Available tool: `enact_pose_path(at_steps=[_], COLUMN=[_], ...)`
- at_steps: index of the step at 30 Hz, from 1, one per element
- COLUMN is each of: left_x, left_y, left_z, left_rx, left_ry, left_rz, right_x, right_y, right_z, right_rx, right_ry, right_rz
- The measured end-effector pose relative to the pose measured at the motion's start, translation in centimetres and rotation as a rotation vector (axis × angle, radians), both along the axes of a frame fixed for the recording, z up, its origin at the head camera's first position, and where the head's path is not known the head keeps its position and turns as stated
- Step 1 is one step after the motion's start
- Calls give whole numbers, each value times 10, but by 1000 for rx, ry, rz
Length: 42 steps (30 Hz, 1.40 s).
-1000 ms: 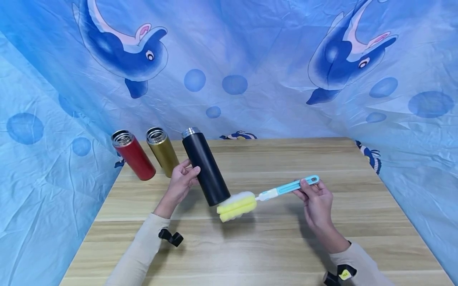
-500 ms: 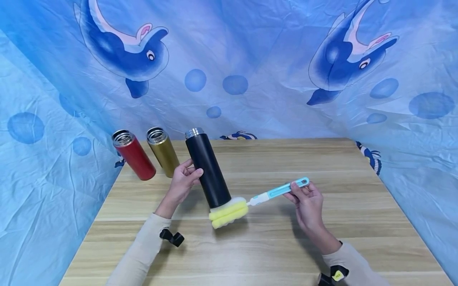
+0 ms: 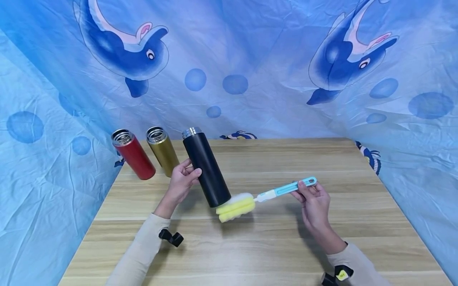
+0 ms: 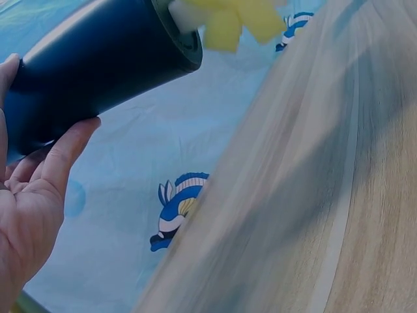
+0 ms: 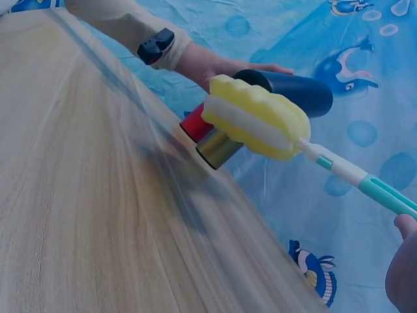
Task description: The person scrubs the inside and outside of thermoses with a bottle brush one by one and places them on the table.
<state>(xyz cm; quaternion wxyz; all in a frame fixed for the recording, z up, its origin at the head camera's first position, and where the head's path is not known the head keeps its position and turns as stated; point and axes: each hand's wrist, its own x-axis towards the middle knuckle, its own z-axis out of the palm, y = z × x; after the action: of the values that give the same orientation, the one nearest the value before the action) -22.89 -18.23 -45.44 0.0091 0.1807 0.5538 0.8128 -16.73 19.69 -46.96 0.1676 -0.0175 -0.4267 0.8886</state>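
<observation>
My left hand (image 3: 181, 182) grips a black vacuum flask (image 3: 206, 169) around its side, holding it tilted above the table with the steel mouth up. In the left wrist view the dark flask (image 4: 98, 62) shows its base, with yellow sponge (image 4: 225, 26) right at it. My right hand (image 3: 315, 204) pinches the light-blue handle of a sponge bottle brush (image 3: 236, 206). Its yellow and white head lies against the flask's bottom end. From the right wrist view, the brush head (image 5: 257, 120) overlaps the flask (image 5: 296, 91), and only part of my right hand (image 5: 402, 267) shows.
A red flask (image 3: 134, 155) and a gold flask (image 3: 162, 151) stand uncapped at the table's back left. Behind the wood-grain table (image 3: 286, 246) hangs a blue curtain (image 3: 264, 111) printed with dolphins, which also runs along both sides.
My right hand moved the brush left and down along the flask's base, then back right and slightly up. The black flask shifted a little right and back; the other flasks stayed put.
</observation>
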Motion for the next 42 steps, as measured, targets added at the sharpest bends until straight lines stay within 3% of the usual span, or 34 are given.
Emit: enact_pose_path(at_steps=[11,21,26,42], left_x=[-1,-2,-2,-7], left_y=[1,0,-2,-8], left_z=[-1,-3,-2,1], left_rx=[-2,-37,-67,-199], left_ry=[10,19,11,-5], left_rz=[28,52,64,182], right_x=[2,2,2,1], right_y=[-5,2,7,19], right_z=[-3,2,2,8], right_rx=[-1,-58,-81,-87], right_ry=[17,-23,-1,-30], right_rz=[31,32,28,-40])
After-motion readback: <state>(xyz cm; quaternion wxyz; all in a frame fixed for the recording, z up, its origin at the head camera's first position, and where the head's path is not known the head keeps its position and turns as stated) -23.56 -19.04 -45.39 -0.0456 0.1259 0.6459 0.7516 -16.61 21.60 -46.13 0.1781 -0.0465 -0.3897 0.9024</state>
